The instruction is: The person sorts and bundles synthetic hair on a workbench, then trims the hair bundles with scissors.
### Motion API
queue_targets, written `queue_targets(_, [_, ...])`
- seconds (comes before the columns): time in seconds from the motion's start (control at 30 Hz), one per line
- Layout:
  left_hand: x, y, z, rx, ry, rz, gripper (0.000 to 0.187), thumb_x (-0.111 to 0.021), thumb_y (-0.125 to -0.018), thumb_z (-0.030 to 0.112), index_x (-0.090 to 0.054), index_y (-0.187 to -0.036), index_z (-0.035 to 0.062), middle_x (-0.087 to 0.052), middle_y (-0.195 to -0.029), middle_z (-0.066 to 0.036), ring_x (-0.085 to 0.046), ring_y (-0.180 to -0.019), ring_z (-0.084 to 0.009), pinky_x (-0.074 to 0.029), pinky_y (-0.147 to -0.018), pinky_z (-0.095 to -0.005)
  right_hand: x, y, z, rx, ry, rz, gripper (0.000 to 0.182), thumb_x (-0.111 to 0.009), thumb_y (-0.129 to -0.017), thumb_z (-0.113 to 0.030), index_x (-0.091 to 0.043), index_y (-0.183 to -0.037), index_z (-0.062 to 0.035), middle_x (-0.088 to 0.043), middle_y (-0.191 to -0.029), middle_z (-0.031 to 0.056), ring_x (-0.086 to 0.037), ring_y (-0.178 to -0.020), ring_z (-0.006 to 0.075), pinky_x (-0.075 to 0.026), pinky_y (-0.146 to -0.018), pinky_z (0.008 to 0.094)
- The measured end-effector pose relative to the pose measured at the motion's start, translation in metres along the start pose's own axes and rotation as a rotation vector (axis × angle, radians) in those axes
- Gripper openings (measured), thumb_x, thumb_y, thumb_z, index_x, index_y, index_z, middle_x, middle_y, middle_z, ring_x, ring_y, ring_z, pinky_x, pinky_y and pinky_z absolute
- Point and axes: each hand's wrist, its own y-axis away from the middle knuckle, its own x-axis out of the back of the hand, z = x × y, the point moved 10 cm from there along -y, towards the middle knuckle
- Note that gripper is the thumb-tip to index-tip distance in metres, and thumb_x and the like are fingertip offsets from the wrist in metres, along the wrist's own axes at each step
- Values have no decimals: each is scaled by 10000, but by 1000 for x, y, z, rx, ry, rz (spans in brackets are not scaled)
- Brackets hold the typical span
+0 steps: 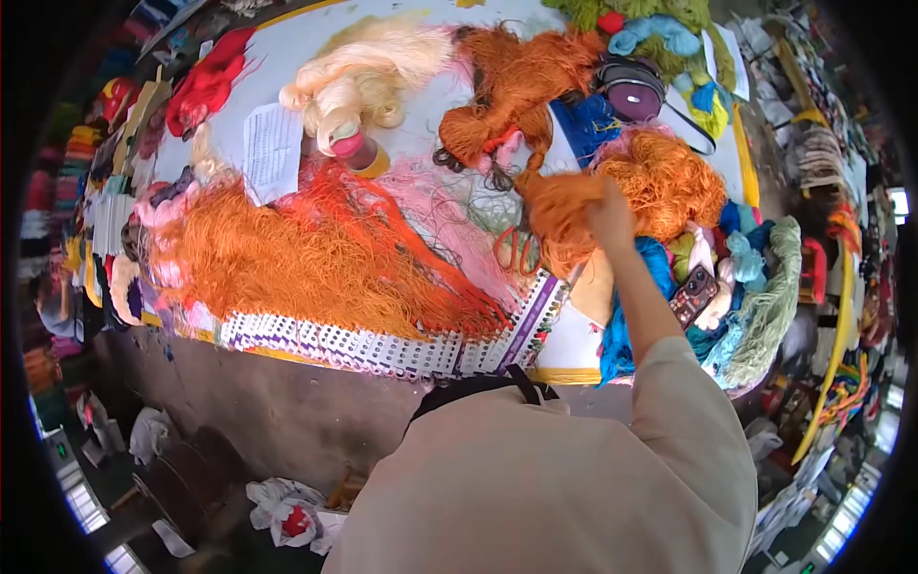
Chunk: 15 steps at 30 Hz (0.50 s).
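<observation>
My right hand (609, 212) reaches over the table onto a bundle of orange-brown thread (564, 215); its fingers are blurred and partly hidden among the strands. Just left of that bundle lie red-handled scissors (517, 251). A large tangled orange skein (665, 177) sits right of the hand. Orange threads (277, 253) spread across the left of the table, above a row of white punched cards (363, 349) along the near edge. Beside them run red threads (382, 220) and pink threads (445, 215). My left hand does not show.
Cream skeins (368, 72), a thread cone (359, 153) and a printed sheet (272, 153) lie at the back left. A dark pouch (633, 88) is at the back right. A phone (695, 295) rests on blue and green skeins. Stocked yarn lines both sides.
</observation>
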Motion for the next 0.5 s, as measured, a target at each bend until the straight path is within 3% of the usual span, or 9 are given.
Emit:
queue_targets(0.03, [-1,-1,-3,-9,68,4,280,-550,-929,298,-632,-1076,75,-650,-1033,-77,-604,-982,-162,-418,-799,-335,23,-9,27,-213,-30,-37,416,-592,-815,-154,-481,-1209,-78,-646,-1008,189,-616,-956,393,-514,-789,465])
queue_targets(0.1, [-2,-9,-3,-44,206,18,281,-539,-939,301,-634,-1059,66,-659,-995,-69,-620,-941,-153,-433,-763,-316,100,-6,38,-132,-803,429,249,-548,-869,-105,-577,-1108,-41,-655,-993,115,-644,-936,277,-526,-744,365])
queue_targets(0.2, [5,-27,0,-113,428,59,289,-524,-955,305,-637,-1034,51,-673,-938,-57,-643,-879,-140,-455,-708,-287,182,0,18,-107,-1474,477,217,-547,-873,-56,-584,-1086,-79,-655,-988,58,-644,-928,200,-533,-739,327])
queue_targets(0.3, [16,-53,-6,-200,680,123,305,-509,-971,310,-640,-1008,37,-686,-881,-45,-666,-818,-127,-477,-653,-258,257,21,-9,143,-1630,615,323,-525,-878,-45,-547,-1200,-30,-621,-1160,119,-606,-1085,277,-503,-914,417])
queue_targets(0.33, [24,-58,-7,-242,782,175,280,-515,-976,278,-634,-1028,30,-681,-889,-48,-672,-795,-138,-493,-646,-288,277,34,-28,211,-1646,608,325,-511,-889,-78,-524,-1213,-51,-616,-1167,108,-608,-1076,285,-508,-902,432])
queue_targets(0.4, [37,-51,-14,-211,743,196,250,-519,-977,248,-628,-1042,33,-680,-881,-56,-676,-795,-147,-499,-645,-297,304,62,-71,257,-1719,559,330,-496,-903,-122,-525,-1215,-16,-598,-1221,127,-592,-1106,306,-470,-961,469])
queue_targets(0.43, [41,-56,-25,-171,697,224,221,-523,-978,218,-622,-1056,36,-679,-873,-64,-679,-795,-156,-505,-644,-306,313,78,-97,257,-1737,540,408,-487,-909,-181,-504,-1272,4,-563,-1294,162,-513,-1227,338,-381,-1061,517])
queue_targets(0.5, [42,-70,-57,-227,864,168,215,-531,-974,213,-617,-1066,39,-678,-865,-70,-680,-803,-157,-506,-648,-315,331,116,-156,344,-1734,554,405,-489,-911,-176,-504,-1274,2,-558,-1299,158,-506,-1233,335,-376,-1067,513])
